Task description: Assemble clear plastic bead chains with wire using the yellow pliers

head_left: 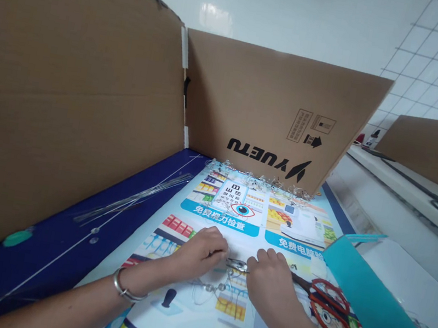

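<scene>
My left hand (pixel 205 251) is closed in a pinch at the left end of a small silvery, wire-like piece (pixel 237 265). My right hand (pixel 272 278) is closed at its other end, so the piece spans the gap between both hands. The fingertips are partly hidden, and its exact kind is too small to make out. Just below lie thin wire loops with clear beads (pixel 210 288) on the printed sheet (pixel 174 312). Beside my right hand rest scissors (pixel 331 309) with red handles, their blades partly covered by that hand.
Cardboard panels stand at left (pixel 73 85) and back (pixel 254 97). Small clear and silvery bits (pixel 265 184) line the back panel's foot. A bundle of thin wires (pixel 134 198) lies on the dark blue surface, near a green spot (pixel 18 237). A turquoise box (pixel 379 306) stands at right.
</scene>
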`<state>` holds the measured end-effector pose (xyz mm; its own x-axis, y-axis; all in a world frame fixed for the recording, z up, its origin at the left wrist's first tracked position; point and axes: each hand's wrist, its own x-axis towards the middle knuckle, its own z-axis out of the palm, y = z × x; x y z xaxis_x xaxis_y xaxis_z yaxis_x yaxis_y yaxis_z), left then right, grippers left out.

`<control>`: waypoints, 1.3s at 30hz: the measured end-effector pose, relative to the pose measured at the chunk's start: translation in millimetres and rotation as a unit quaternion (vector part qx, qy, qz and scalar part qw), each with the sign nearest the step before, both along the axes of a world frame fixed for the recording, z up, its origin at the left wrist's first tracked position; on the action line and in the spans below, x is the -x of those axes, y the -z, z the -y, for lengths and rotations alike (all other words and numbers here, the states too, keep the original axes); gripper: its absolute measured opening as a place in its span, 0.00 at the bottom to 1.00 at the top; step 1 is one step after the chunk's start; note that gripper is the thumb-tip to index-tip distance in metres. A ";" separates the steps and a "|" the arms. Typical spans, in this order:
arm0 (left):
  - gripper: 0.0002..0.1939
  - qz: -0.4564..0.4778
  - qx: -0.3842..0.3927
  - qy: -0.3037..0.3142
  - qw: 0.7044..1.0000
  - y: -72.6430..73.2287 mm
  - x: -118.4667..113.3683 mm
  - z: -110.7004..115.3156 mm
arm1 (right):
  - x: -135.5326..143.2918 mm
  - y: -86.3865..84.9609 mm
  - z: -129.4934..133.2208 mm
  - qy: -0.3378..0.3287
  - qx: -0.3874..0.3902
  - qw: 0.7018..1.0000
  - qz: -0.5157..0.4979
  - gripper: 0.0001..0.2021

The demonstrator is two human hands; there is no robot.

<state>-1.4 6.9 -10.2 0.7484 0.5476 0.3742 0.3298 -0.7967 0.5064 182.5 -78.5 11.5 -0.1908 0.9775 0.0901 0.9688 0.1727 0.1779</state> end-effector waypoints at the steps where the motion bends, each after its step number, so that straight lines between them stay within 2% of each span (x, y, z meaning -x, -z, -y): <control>1: 0.08 0.001 0.003 -0.004 1.000 -0.2 0.0 0.3 | 0.0 0.5 0.1 -0.002 -0.004 1.000 -0.001 0.08; 5: 0.08 0.017 0.018 -0.013 1.000 -0.8 0.0 1.0 | 0.8 1.7 0.0 -0.005 -0.009 1.000 0.003 0.07; 8: 0.08 0.048 0.039 0.006 0.998 -1.3 1.1 -0.2 | 1.5 1.8 -0.3 -0.003 -0.003 1.000 0.011 0.07; 12: 0.09 0.057 0.122 0.041 0.990 -3.3 4.0 -2.0 | 1.5 2.0 -0.6 -0.001 0.000 1.000 0.020 0.07; 15: 0.10 0.032 0.164 0.039 0.985 -4.3 4.7 -2.1 | 0.8 3.0 -1.0 -0.002 -0.008 1.000 0.023 0.07; 22: 0.08 0.020 0.090 -0.016 0.996 1.5 1.7 -1.7 | 0.0 7.7 -3.7 -0.011 -0.021 0.999 0.028 0.07; 26: 0.08 0.017 0.053 -0.011 0.998 5.2 0.9 -2.3 | 0.4 8.5 -3.9 -0.011 -0.020 0.999 0.031 0.07; 29: 0.08 0.017 0.053 -0.016 0.998 4.6 0.9 -2.4 | 0.7 7.6 -3.5 -0.011 -0.019 0.999 0.032 0.07; 35: 0.09 0.033 0.171 -0.011 0.985 1.3 2.6 -2.9 | 0.9 7.2 -3.5 -0.009 -0.016 0.999 0.036 0.07; 39: 0.09 0.059 0.233 -0.021 0.970 7.4 3.3 -5.5 | 0.4 8.5 -3.8 -0.014 -0.023 0.999 0.033 0.06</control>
<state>-4.7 12.4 -17.6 0.6891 0.7066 0.1609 0.2741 -0.4597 0.8447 182.0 -74.6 3.1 -0.2247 0.9670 0.1203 0.9495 0.1895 0.2500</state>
